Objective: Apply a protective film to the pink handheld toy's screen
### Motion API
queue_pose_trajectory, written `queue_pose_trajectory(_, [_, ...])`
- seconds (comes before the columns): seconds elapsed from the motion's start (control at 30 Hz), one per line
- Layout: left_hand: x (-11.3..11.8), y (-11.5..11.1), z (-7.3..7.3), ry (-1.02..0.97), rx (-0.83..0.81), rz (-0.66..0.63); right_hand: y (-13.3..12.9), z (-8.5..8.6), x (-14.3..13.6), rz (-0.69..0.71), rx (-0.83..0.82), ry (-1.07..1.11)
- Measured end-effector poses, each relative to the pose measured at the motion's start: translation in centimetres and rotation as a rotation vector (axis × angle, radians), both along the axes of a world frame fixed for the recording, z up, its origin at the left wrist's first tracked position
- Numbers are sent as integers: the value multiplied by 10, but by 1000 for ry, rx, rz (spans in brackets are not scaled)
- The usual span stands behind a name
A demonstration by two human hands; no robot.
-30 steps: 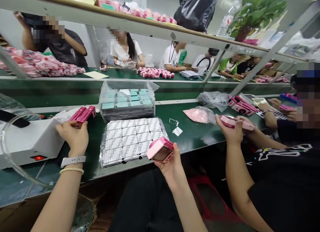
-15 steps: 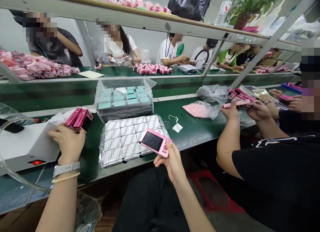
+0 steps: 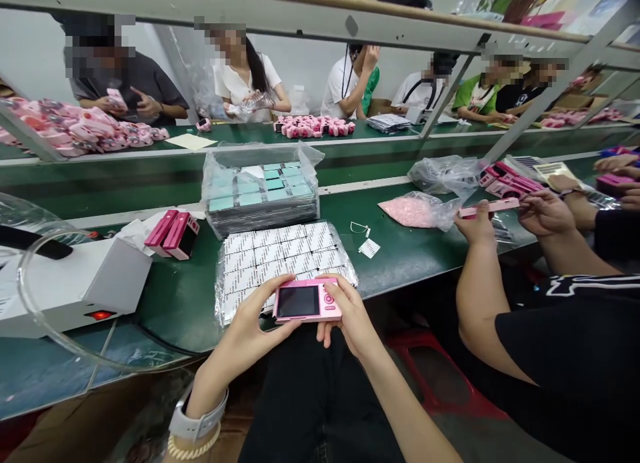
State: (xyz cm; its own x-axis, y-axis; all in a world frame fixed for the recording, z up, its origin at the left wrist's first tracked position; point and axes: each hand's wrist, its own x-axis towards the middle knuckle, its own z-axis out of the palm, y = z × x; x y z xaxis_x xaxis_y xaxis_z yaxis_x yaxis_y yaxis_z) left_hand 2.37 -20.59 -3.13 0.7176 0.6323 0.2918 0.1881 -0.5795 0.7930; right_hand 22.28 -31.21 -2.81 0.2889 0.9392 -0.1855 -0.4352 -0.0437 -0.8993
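Observation:
Between my two hands is a pink digital camera (image 3: 299, 301), its dark screen and round buttons facing me. My left hand (image 3: 257, 316) grips its left end, thumb below and fingers at the top edge. My right hand (image 3: 347, 311) is closed round the right end, with the thumb by the buttons. Under and behind the camera lies a bagged sheet stack of white printed pieces (image 3: 270, 250) on the green bench. Two more pink cameras (image 3: 173, 234) stand side by side to the left, next to a white machine.
The white machine (image 3: 100, 283) has a lit red switch and a clear hose. A bagged stack of teal-topped screens (image 3: 260, 196) sits behind. A bag of pink bits (image 3: 413, 211) and a white tag (image 3: 369, 248) lie rightward. A co-worker's arm (image 3: 473, 270) is at right; others sit opposite.
My left hand has let go of the two standing cameras and moved right to grip the held camera. That camera is now level. The view has shifted slightly.

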Motion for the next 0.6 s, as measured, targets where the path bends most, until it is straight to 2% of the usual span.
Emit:
queue_pose_trajectory(0.37, [2, -15, -6, -167, -60, 88, -3, -2, -1, 55, 59, -44])
queue_pose_trajectory(0.6, [-3, -14, -7, -311, -283, 71, -2, -8, -4, 53, 56, -63])
